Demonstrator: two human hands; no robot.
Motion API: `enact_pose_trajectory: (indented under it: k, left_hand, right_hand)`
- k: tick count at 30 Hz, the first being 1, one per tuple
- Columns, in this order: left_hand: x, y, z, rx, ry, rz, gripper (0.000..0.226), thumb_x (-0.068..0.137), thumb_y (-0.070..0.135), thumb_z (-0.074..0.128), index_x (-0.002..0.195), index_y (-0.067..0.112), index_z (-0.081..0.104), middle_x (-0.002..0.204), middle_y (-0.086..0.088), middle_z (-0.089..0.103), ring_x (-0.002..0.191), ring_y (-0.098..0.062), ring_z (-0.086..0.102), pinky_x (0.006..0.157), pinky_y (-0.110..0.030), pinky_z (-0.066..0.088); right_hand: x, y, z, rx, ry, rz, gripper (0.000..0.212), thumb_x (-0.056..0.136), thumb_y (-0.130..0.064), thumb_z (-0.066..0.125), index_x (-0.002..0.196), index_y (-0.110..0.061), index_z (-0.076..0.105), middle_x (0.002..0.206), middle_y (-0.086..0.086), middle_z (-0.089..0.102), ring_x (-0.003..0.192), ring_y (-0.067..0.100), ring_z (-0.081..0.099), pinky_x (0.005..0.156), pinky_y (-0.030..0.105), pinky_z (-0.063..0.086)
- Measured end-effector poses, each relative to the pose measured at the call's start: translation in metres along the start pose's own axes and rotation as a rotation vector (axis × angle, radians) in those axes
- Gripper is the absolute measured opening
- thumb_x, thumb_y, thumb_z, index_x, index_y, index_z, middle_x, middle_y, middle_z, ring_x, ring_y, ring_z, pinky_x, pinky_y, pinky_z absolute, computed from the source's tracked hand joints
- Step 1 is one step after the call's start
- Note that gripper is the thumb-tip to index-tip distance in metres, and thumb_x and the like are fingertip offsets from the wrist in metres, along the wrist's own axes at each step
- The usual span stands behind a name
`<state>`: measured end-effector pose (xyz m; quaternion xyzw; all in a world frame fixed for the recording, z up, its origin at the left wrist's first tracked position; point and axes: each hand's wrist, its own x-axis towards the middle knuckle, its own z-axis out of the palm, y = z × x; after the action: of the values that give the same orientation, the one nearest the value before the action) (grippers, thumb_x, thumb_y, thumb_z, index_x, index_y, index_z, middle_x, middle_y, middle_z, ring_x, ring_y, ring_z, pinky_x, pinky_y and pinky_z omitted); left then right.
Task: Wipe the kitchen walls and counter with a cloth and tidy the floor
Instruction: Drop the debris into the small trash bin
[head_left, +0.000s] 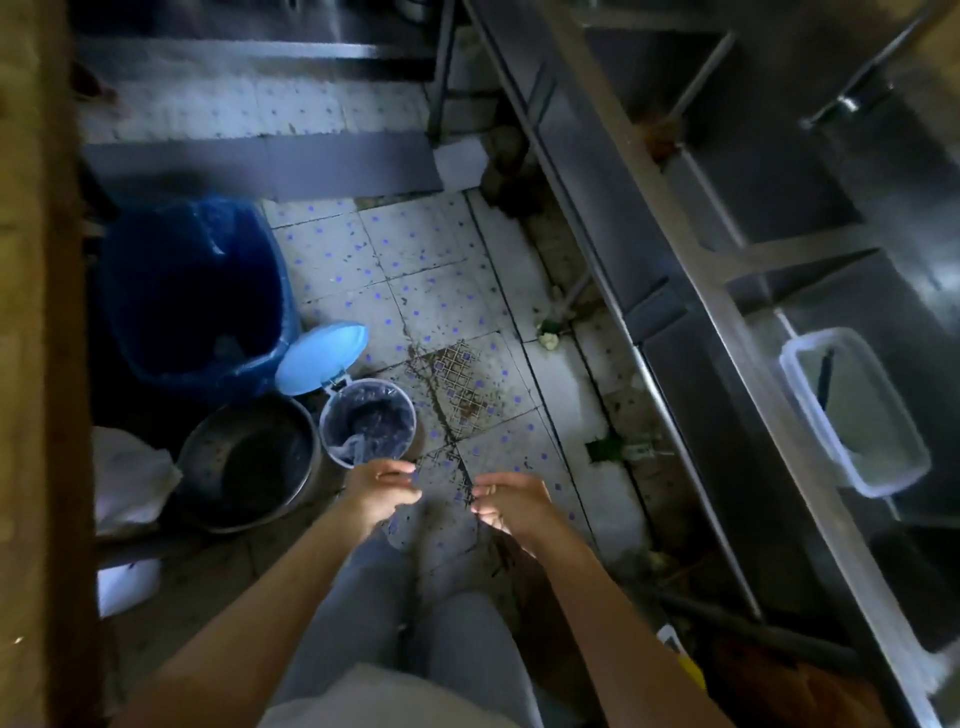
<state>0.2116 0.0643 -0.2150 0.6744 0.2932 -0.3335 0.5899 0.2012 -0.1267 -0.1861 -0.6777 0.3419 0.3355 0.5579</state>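
Two hands, left (376, 491) and right (511, 501), fingers loosely curled, seemingly empty, above stained tiled floor (447, 291), steel counter (727, 291) alongside.

Pedal bin (368, 422) betw. metal basin (249, 460), left, & floor drain (462, 382).

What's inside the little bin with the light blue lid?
The little bin stands open, its lid tipped back. Inside is a dark plastic liner, crumpled, with a pale bit at the near rim. Whatever lies under the liner's folds is hidden.
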Motion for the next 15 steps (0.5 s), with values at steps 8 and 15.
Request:
enact_pose_trajectory:
  k: [8,15]
  left_hand:
    - [0.044,0.023,-0.024,-0.264,0.085,-0.113,0.032,0.074,-0.014,0.067,0.101,0.003,0.061,0.078,-0.007,0.063,0.056,-0.01,0.055,0.043,-0.012,0.042]
    - [0.087,0.022,-0.032,-0.555,0.231,-0.196,0.028,0.078,-0.016,0.062,0.085,0.011,0.059,0.077,-0.006,0.061,0.054,-0.008,0.058,0.049,-0.015,0.044]
  right_hand:
    - [0.064,-0.07,0.027,-0.047,-0.133,0.08,0.028,0.076,0.02,0.058,0.087,-0.005,0.065,0.077,0.008,0.064,0.062,0.016,0.06,0.056,0.019,0.049]
    - [0.135,-0.109,0.055,-0.21,-0.251,0.123,0.029,0.078,0.017,0.06,0.102,0.0,0.065,0.086,0.007,0.064,0.082,0.019,0.063,0.08,0.028,0.053]
